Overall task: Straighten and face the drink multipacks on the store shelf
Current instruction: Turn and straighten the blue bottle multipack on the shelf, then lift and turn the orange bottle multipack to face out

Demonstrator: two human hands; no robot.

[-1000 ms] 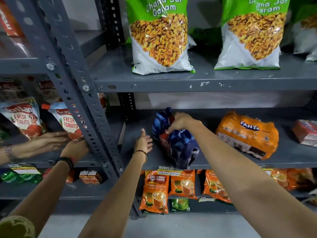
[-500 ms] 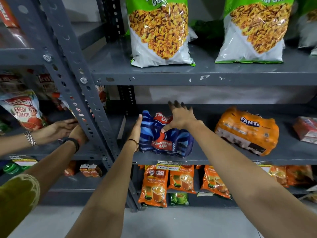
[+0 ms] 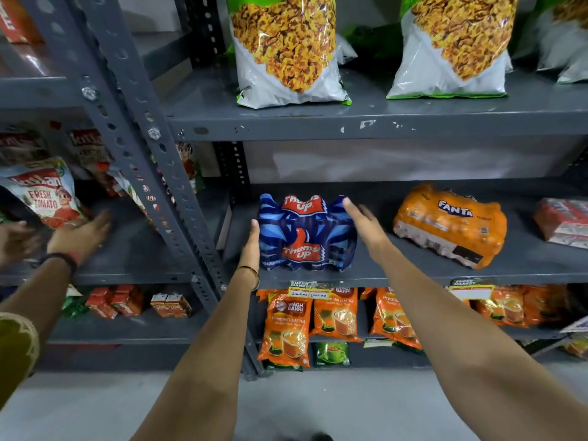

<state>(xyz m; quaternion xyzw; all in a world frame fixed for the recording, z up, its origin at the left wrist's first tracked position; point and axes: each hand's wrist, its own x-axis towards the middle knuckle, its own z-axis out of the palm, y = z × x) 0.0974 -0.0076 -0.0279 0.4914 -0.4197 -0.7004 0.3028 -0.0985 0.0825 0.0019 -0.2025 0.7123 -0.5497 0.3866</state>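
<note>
A blue Thums Up multipack [image 3: 305,232] lies on the grey middle shelf [image 3: 413,275] with its label facing me, square to the front edge. My left hand [image 3: 251,246] lies flat against its left side. My right hand [image 3: 366,227] is open, fingers straight, with the fingertips at the pack's upper right corner. To the right an orange Fanta multipack [image 3: 448,224] lies skewed, one corner toward the front. A red multipack [image 3: 563,222] sits at the far right, cut off by the frame edge.
Another person's hands [image 3: 79,230] reach into the left bay among tomato snack bags [image 3: 44,192]. A slotted grey upright [image 3: 152,160] divides the bays. Large snack bags [image 3: 286,49] stand on the shelf above; orange tea packets [image 3: 286,326] hang below.
The Thums Up pack went from standing on end to lying flat with its label forward. My right hand came off its top to its right side. My left hand moved against its left side.
</note>
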